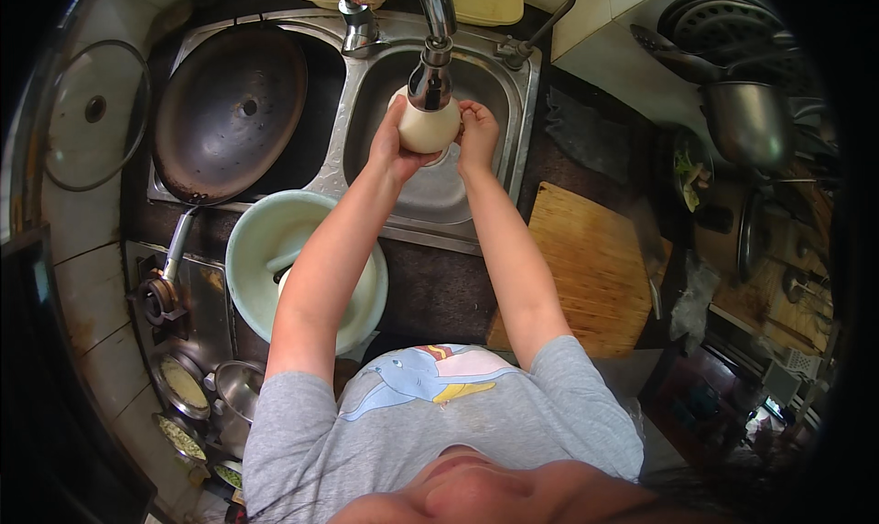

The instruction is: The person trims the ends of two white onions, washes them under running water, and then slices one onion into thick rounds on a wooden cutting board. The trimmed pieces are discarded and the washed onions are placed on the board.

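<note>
A smooth, rounded, cream-white object point(429, 131) is held up under the chrome faucet head point(430, 88), over the right sink basin point(429, 191). Whether it is a bowl or something solid I cannot tell, as the faucet covers its upper part. My left hand point(397, 139) grips it from the left and below, thumb along its side. Against its right edge, my right hand point(478, 133) has its fingers curled, the fingertips partly hidden. No water stream can be made out.
A dark wok point(230, 115) leans in the left basin. Below my left forearm stands a pale green basin point(250, 270) with things inside. A wooden cutting board point(590, 277) lies right of the sink, a knife point(655, 297) at its edge. Left is a gas stove point(199, 297).
</note>
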Tool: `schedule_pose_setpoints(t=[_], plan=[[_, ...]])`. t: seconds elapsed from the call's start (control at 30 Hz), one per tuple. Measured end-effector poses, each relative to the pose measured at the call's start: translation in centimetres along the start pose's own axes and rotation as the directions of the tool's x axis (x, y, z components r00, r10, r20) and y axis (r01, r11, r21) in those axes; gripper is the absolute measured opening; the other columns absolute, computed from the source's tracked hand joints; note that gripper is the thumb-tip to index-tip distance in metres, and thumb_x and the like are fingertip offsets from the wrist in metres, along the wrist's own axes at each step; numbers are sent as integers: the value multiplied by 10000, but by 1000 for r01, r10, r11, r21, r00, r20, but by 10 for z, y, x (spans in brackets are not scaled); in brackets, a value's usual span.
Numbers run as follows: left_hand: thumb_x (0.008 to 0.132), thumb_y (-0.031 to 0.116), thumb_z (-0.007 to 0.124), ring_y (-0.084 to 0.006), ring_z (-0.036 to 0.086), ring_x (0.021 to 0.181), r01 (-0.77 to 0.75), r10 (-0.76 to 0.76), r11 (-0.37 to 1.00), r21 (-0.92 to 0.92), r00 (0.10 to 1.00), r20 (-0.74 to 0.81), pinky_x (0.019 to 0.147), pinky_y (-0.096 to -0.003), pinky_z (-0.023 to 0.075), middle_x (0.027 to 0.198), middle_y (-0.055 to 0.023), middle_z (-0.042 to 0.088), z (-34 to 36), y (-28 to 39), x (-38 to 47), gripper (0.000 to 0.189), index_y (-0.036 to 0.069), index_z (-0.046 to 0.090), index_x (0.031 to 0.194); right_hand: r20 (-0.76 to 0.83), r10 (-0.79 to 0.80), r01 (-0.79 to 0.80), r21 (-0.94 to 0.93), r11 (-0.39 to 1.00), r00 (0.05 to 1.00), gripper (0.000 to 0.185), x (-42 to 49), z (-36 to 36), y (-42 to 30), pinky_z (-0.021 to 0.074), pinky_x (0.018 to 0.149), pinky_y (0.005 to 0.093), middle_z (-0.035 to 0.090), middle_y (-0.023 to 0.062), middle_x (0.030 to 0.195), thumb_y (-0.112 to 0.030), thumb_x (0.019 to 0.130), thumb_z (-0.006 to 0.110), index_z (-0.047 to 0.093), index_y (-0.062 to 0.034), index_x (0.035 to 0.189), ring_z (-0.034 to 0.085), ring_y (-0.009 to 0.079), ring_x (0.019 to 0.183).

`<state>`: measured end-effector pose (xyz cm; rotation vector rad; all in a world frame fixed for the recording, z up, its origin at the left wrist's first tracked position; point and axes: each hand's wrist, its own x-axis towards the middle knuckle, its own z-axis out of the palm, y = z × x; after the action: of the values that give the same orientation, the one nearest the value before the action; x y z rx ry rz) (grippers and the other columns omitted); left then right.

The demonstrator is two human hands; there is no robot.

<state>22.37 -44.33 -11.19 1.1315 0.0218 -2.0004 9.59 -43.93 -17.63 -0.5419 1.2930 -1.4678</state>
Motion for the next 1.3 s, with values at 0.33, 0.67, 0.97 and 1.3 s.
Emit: schedule_pose_setpoints(t=[0.33, 0.67, 0.97, 1.3], plan=[[917, 552, 425, -323, 460, 1200, 11, -15, 998, -66, 999, -46, 948, -587, 380, 1328, -101, 452, -8, 2, 6, 516, 205, 449, 1298, 270, -156, 169, -24, 985, 950, 445, -20, 8, -4, 461, 784, 247, 599, 42, 1062, -195, 838, 690, 499, -24, 1202, 568, 100, 916], [888, 581, 461, -365, 485, 1141, 13, -15, 999, -47, 999, -45, 903, -586, 406, 1304, -116, 468, -9, -4, 10, 561, 188, 459, 1290, 497, 97, 12, -211, 977, 863, 703, -12, -10, -30, 484, 777, 256, 538, 28, 1225, -151, 819, 686, 340, -88, 1428, 538, 116, 1034], [860, 501, 556, -313, 514, 1098, -187, 190, 981, 42, 978, -88, 830, -549, 475, 1264, -117, 467, -7, -17, 10, 549, 168, 413, 1272, 286, 77, -43, -121, 992, 955, 570, -9, 7, -17, 431, 876, 272, 573, 59, 1211, -244, 834, 643, 467, -34, 1335, 553, 135, 1035], [803, 312, 697, -214, 492, 1077, -605, 647, 563, 563, 746, 155, 829, -339, 446, 1208, -92, 462, -10, -33, 14, 680, 117, 309, 1327, -117, 448, -382, 363, 850, 886, 213, 23, -2, 9, 511, 740, 368, 644, 96, 911, -185, 857, 559, 618, -10, 963, 635, 233, 829]])
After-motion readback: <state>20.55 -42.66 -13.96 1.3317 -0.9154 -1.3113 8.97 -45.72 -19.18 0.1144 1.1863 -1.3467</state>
